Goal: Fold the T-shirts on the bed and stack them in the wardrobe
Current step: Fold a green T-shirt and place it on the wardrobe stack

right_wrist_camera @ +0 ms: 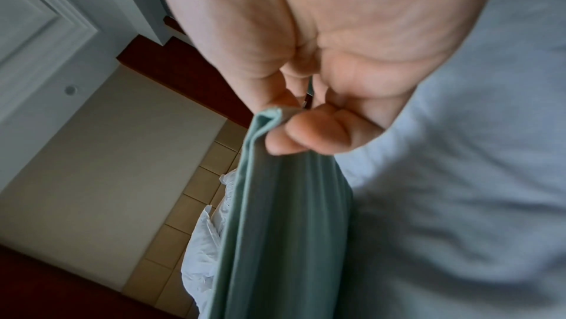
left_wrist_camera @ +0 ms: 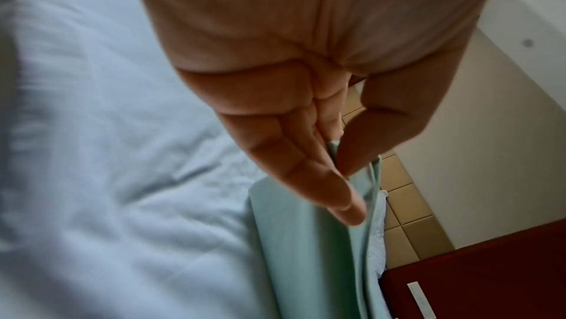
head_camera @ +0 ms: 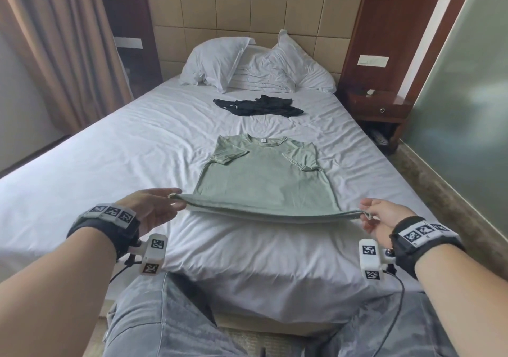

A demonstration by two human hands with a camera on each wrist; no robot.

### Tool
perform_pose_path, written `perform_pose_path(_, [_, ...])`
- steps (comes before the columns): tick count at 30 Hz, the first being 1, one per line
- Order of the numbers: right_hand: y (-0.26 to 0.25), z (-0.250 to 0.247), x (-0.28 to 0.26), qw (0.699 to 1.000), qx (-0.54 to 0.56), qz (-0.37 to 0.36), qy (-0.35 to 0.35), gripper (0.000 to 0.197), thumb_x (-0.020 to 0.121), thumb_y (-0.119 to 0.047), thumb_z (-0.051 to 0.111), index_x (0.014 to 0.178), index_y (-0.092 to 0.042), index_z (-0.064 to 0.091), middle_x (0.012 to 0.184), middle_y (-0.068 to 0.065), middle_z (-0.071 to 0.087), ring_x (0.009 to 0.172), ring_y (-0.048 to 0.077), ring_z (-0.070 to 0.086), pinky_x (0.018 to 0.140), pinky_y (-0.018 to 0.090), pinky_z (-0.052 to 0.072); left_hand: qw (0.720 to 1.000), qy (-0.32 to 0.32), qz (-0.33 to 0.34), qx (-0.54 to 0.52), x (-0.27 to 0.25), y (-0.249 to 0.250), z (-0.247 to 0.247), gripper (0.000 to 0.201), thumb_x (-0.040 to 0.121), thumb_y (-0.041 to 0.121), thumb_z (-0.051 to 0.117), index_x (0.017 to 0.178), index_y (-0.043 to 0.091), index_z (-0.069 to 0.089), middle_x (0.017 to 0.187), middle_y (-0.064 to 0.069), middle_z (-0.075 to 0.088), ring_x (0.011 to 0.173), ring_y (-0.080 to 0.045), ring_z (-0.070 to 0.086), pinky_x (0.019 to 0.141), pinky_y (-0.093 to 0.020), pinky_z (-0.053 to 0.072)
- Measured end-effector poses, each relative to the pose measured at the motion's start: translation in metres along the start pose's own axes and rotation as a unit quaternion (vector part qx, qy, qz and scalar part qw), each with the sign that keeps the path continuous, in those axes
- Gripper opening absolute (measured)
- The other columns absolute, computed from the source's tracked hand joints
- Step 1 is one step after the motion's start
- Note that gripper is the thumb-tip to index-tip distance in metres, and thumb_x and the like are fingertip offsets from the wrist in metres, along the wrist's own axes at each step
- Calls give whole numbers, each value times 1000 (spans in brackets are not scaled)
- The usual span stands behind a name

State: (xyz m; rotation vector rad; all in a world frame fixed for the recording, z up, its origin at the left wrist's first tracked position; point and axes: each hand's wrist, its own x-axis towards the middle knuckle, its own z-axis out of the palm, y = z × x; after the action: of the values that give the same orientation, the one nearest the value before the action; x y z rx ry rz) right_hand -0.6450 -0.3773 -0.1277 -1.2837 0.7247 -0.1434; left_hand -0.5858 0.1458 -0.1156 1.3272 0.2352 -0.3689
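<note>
My left hand (head_camera: 154,209) and right hand (head_camera: 383,220) each pinch a hem corner of the sage-green cotton T-shirt (head_camera: 264,175), which lies on the white-sheeted bed (head_camera: 110,164), collar pointing away from me.

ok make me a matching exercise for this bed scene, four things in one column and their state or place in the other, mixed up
Things:
1. green shirt
2. black shirt
3. pillows
4. left hand

States or places:
A. crumpled, near the pillows
B. against the headboard
C. laid flat, sleeves folded in, hem lifted
D. pinching a hem corner

Pairs: 1-C, 2-A, 3-B, 4-D
</note>
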Motion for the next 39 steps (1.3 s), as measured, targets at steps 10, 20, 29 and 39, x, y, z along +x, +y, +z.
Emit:
perform_pose_path(10, [-6, 18, 29, 995, -56, -78, -14, 31, 84, 28, 49, 92, 2, 64, 92, 17, 61, 79, 22, 62, 60, 15, 58, 993, 114, 17, 19, 60, -1, 0, 26, 88, 18, 79, 109, 6, 72, 74, -7, 69, 63, -20, 65, 52, -25, 54])
perform_pose_path(20, [-23, 33, 68, 969, -198, -127, 76, 11, 94, -22, 71, 103, -16, 72, 71, 5, 61, 57, 16, 55, 55, 26, 50, 985, 164, 44, 30, 104, 22, 20, 10, 90, 20, 77, 85, 17, 69, 51, 5, 43, 42, -10, 35, 40, -18, 29])
perform_pose_path(29, [-95, 82, 125, 981, -151, -107, 58, 9, 96, -23, 67, 105, -21, 70, 53, 5, 52, 42, 19, 53, 44, 26, 49, 981, 179, 71, 32, 173, 84, 43, 7, 92, 18, 74, 90, 13, 71, 50, 2, 50, 37, -9, 43, 36, -16, 33])
perform_pose_path(39, [-122, 163, 240, 999, 53, 1, -2, 51, 93, 7, 42, 143, -3, 40, 111, 15, 71, 97, 30, 73, 75, 39, 62, 981, 175, 1, -85, 319, 108, 65, 9, 98, 12, 66, 102, 3, 66, 82, -11, 78, 75, -20, 78, 57, -26, 61])
